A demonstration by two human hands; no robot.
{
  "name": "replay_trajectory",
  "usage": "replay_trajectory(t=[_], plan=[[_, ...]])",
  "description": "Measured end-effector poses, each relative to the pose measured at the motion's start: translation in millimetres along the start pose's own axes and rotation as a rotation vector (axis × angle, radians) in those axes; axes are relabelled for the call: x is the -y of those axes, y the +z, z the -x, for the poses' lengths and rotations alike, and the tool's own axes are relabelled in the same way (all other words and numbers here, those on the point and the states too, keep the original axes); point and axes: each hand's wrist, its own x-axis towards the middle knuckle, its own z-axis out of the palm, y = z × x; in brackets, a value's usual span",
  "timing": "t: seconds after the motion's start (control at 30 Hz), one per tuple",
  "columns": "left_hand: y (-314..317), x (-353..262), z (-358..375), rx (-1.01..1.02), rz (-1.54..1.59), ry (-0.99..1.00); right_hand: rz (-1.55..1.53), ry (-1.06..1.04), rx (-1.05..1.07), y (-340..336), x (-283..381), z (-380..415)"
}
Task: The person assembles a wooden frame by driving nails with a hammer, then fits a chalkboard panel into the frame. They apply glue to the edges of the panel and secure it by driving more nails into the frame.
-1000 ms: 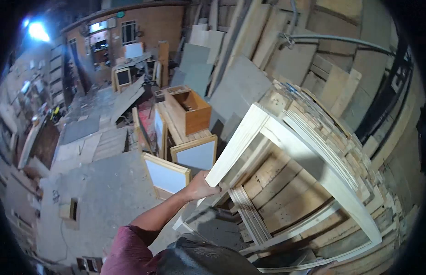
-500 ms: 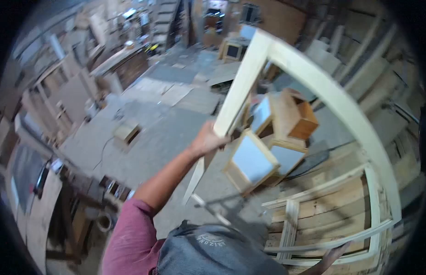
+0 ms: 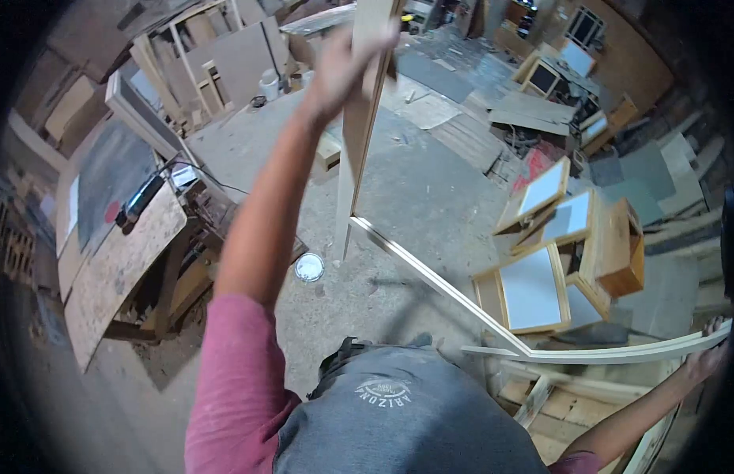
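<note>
My left hand point(image 3: 345, 67) is raised high and grips the upright post of a pale wooden frame point(image 3: 359, 142). A thin rail of the same frame point(image 3: 430, 280) runs down to the lower right. At the far right edge my right hand point(image 3: 708, 355) holds the frame's other side by a pale curved rail point(image 3: 620, 353). The frame hangs off the floor in front of my body.
Framed white panels point(image 3: 533, 288) and an orange wooden box point(image 3: 624, 249) lie on the concrete floor to the right. A workbench with a chipboard sheet point(image 3: 118, 268) stands on the left. A small white tin point(image 3: 309, 267) sits on the floor. Stacked timber point(image 3: 572, 395) lies at the lower right.
I have turned left, away from the timber stack, and swung the frame up with me. My left arm has risen from chest height to well above my head.
</note>
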Motion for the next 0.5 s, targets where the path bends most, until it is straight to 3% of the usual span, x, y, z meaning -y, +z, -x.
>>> replay_trajectory(t=[0.03,0.07,0.13,0.2,0.33,0.4,0.5], plan=[[-3,18,36,0.065,0.034,-0.183,0.016,-0.024,-0.025,23,-6,-2],[-2,65,71,-0.016,0.065,-0.329,-0.014,-0.031,0.052,41,-20,-7],[7,126,123,-0.128,0.161,-0.403,-0.072,-0.018,0.187,86,-49,-14],[10,149,133,-0.205,0.185,-0.459,-0.123,0.003,0.317,144,-81,-17],[-3,202,99,-0.414,0.131,-0.564,-0.256,0.037,0.614,287,-127,-21],[-15,220,59,-0.540,-0.097,-0.608,-0.328,0.055,0.774,377,-134,-17],[-49,273,8,-0.791,-0.032,-0.688,-0.397,0.093,0.995,491,-140,-13]])
